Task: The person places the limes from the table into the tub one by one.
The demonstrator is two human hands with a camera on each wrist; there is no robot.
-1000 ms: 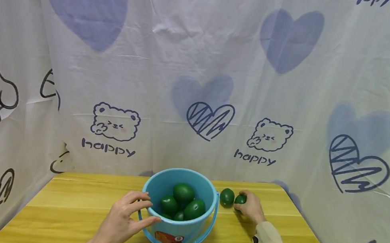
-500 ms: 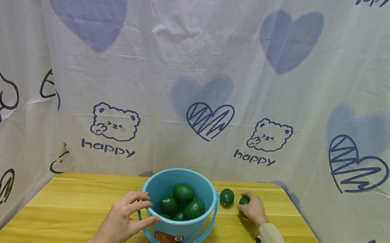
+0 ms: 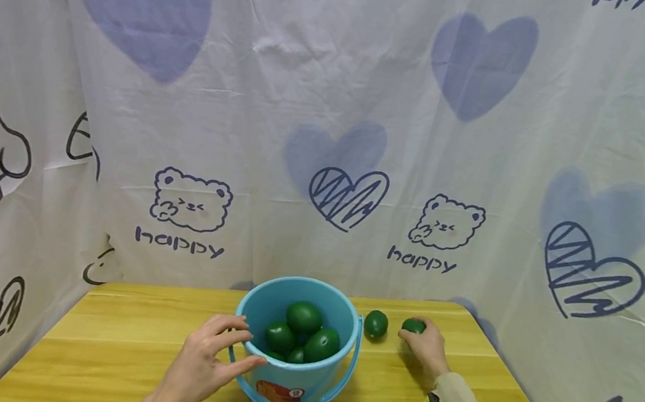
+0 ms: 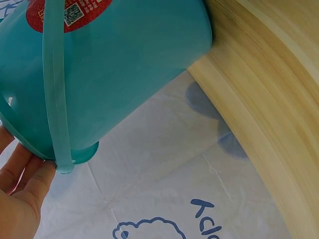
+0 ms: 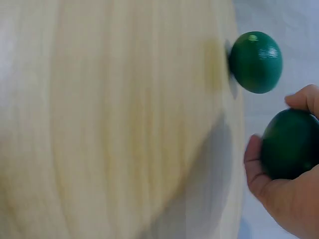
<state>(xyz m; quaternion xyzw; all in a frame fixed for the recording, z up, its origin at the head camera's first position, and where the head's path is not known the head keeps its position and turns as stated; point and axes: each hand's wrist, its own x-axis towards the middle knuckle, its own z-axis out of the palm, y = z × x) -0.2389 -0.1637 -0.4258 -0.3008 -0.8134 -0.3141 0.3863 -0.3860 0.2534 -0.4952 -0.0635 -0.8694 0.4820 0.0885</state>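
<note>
A light blue bucket (image 3: 302,381) stands upright on the table, with several glossy dark green avocados (image 3: 304,318) inside. My left hand (image 3: 200,356) holds its near left rim, fingertips over the edge and thumb at the front. In the left wrist view, the fingers (image 4: 37,184) meet the rim beside the base of the handle (image 4: 56,94). To the right of the bucket, my right hand (image 3: 430,349) grips another avocado (image 3: 414,325) between thumb and fingers. A further avocado (image 3: 376,325) lies between that hand and the bucket, touched by neither.
The yellow wood-grain table (image 3: 133,339) ends at a back edge close behind the avocados. A white curtain (image 3: 270,241) printed with hearts and bears hangs behind it and along both sides. The bucket's handle hangs down over its front.
My right hand has moved right and slightly back with its avocado, widening the gap to the loose one. The left hand and the bucket stay in place.
</note>
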